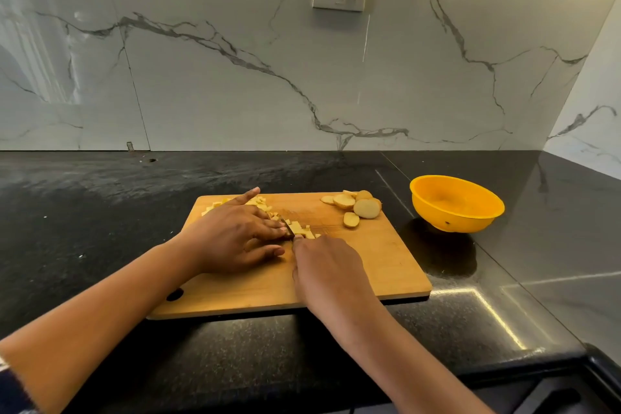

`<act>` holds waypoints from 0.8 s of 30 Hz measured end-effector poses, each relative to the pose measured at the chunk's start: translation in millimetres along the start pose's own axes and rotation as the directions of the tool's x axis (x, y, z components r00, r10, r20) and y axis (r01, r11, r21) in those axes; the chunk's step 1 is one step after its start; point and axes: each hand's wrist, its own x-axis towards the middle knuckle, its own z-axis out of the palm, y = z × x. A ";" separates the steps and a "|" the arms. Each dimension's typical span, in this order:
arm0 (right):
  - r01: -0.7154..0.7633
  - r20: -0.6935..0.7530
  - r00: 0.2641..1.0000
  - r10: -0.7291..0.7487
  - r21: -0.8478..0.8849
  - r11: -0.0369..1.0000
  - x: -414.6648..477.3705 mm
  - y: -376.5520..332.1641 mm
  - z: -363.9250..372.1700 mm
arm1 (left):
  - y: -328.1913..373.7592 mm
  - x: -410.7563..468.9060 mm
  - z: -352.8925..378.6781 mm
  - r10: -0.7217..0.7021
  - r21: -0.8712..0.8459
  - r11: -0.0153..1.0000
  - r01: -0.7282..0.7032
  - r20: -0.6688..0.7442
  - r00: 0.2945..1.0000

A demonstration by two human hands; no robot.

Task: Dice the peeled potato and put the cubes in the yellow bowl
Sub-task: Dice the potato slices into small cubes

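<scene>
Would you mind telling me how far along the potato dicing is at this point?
Done: a pile of cubes lies on the cutting board. In hand: the right hand holds the knife at the pile while the left hand rests on it. Left: the slices are uncut, and the yellow bowl looks empty.

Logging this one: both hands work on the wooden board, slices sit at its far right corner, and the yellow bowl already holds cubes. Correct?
Not quite. The head view shows the yellow bowl empty; the cubes lie on the wooden board beside the knife. The slices at its far right corner are as stated.
</scene>
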 end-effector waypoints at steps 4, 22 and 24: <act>-0.004 0.019 1.000 0.004 0.029 1.000 -26.4 7.7 -2.4 | 1.8 -1.5 0.4 -0.026 0.015 1.000 0.026 0.006 1.000; -0.048 -0.356 0.920 0.163 0.311 0.949 34.4 73.6 3.2 | 2.8 35.9 4.5 -0.219 -0.178 0.959 0.219 0.020 0.976; -0.047 -0.366 0.916 0.164 0.308 0.950 32.0 79.5 7.4 | -5.6 32.1 3.6 -0.234 -0.188 0.956 0.226 -0.020 0.972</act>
